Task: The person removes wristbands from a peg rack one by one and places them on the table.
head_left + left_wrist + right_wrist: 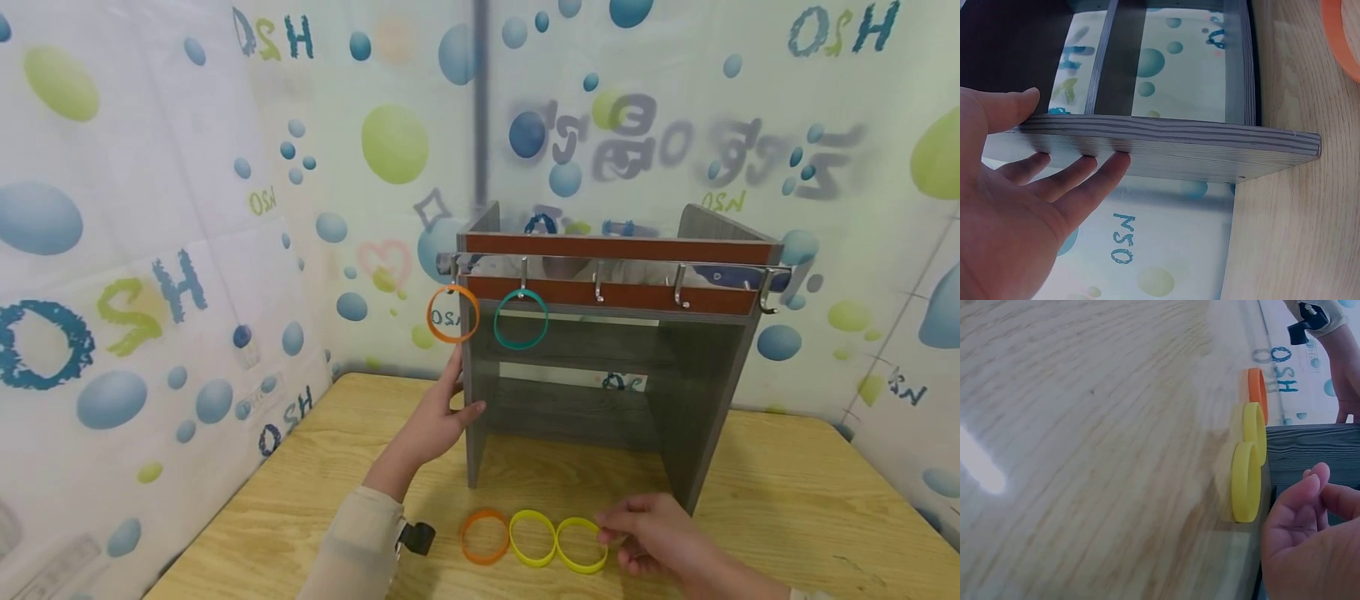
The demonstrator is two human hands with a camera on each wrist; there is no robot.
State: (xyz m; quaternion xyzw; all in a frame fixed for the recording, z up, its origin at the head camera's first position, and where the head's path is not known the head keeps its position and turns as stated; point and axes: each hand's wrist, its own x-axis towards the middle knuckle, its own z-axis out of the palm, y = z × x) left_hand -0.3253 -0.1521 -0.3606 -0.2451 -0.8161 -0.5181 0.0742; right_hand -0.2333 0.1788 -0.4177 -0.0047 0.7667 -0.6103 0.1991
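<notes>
My left hand [435, 421] grips the front edge of the left side panel [1166, 134] of a grey wooden shelf, thumb inside and fingers outside. Beside the right end of a row of rings is my right hand [663, 533], its fingers loosely bent, thumb near the fingertips, nothing between them. That row on the table has an orange ring [465, 550], a yellow ring [513, 542] in the middle and another yellow ring [1238, 487] nearest the right hand. From the shelf's hooks hang an orange ring [430, 321] at far left and a teal ring [497, 329] next to it.
A metal rail [645, 265] with several hooks runs across the shelf's red-brown front boards [600, 247]. The shelf stands on a wooden table [795, 500]. Behind it hangs a white curtain [315, 100] printed with blue and green dots.
</notes>
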